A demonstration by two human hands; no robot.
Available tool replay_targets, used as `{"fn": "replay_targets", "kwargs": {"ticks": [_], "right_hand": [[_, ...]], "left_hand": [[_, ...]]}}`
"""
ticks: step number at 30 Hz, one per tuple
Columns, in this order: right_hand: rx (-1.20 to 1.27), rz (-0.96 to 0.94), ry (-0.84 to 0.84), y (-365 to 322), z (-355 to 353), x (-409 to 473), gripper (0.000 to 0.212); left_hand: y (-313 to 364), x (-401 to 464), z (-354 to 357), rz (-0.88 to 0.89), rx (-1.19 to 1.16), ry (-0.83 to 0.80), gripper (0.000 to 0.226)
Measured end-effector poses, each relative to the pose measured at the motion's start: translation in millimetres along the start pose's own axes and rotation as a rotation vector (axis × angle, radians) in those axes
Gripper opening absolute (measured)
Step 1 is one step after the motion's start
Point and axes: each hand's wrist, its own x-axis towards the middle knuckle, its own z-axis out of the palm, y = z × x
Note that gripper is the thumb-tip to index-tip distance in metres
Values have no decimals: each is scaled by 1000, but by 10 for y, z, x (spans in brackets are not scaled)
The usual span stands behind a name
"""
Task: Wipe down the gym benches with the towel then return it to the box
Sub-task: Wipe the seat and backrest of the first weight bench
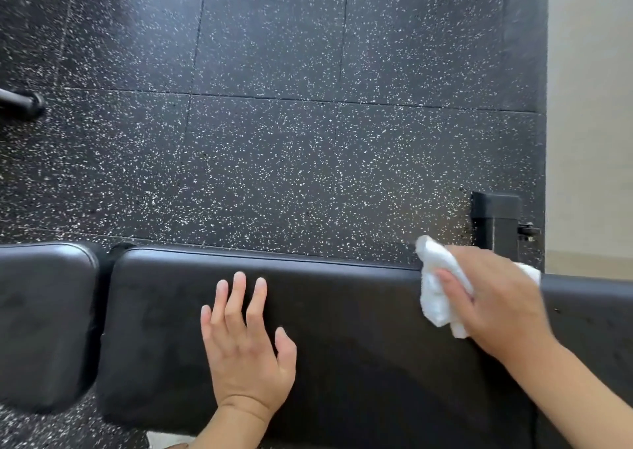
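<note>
Nearest the camera, left hand point(245, 352) lay flat on the long black pad of the counter point(342, 363), fingers straight and spread, holding nothing, apparently bracing. To its right and slightly farther out, right hand point(493, 297) gripped a bunched white towel point(433, 294), fingers curled over it, pressing it onto the pad's top close to the far edge. Towel stuck out on the thumb side of that hand and a bit past its far side. Left of the left hand, a gap, then a second shorter pad point(44, 318), nothing on it. Beyond the right hand, a black metal frame post point(495, 219) stood on the speckled rubber floor point(274, 140). Far left of both hands, a dark bar end point(24, 102) on the floor.

Judgement: wiping under way, towel toward the right part of the long pad. No wet marks readable, so can't tell which areas were done. The other benches likely still to do. Box not in view; returning the towel not yet done.
</note>
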Motion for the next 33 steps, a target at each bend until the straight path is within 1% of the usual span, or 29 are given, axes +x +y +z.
{"fn": "replay_targets", "kwargs": {"ticks": [2, 4, 5, 7, 9, 11, 13, 14, 16, 18, 20, 22, 23, 26, 29, 31, 33], "right_hand": [[-21, 47, 7, 6, -34, 4, 39], [-4, 94, 4, -263, 27, 71, 38], [25, 86, -5, -480, 88, 120, 34], [78, 19, -47, -995, 275, 271, 28], [88, -77, -146, -1582, 534, 504, 35], [116, -190, -253, -2086, 762, 733, 33], [190, -246, -310, -2370, 880, 908, 27], [199, -249, -335, -2404, 900, 965, 27], [190, -252, -391, -2298, 860, 977, 32], [222, -277, -372, -2052, 711, 879, 32], [221, -273, -346, -1674, 529, 724, 30], [158, -206, -330, -1155, 341, 531, 33], [124, -146, -295, -863, 243, 420, 34], [72, -17, -69, -206, 21, 92, 32], [44, -32, 104, -67, 97, -41, 32], [44, -64, 171, -188, 208, -58, 34], [39, -149, 207, -411, 355, -108, 33]], "left_hand": [[-7, 0, 1, 8, 12, 1, 77], [-9, 3, -6, 9, 15, 6, 76], [-6, 2, -15, 6, 12, 10, 76], [8, 7, -30, 7, 5, 10, 76], [17, 17, -45, -2, 7, -3, 73], [30, 21, -50, -27, -5, -13, 64], [54, 23, -56, -52, -27, -9, 57], [58, 28, -55, -55, -30, -5, 56], [55, 25, -45, -46, -16, 5, 58], [58, 14, -39, -27, 0, 19, 62], [57, 16, -42, -15, 1, 31, 69], [42, 13, -44, -7, -2, 39, 72], [40, 8, -42, -3, -6, 43, 72], [26, 11, -46, 2, -10, 46, 71], [31, 15, -59, -5, -15, 34, 71], [36, 16, -77, -12, -19, 23, 71], [33, 17, -85, -17, -29, 10, 70]]}}
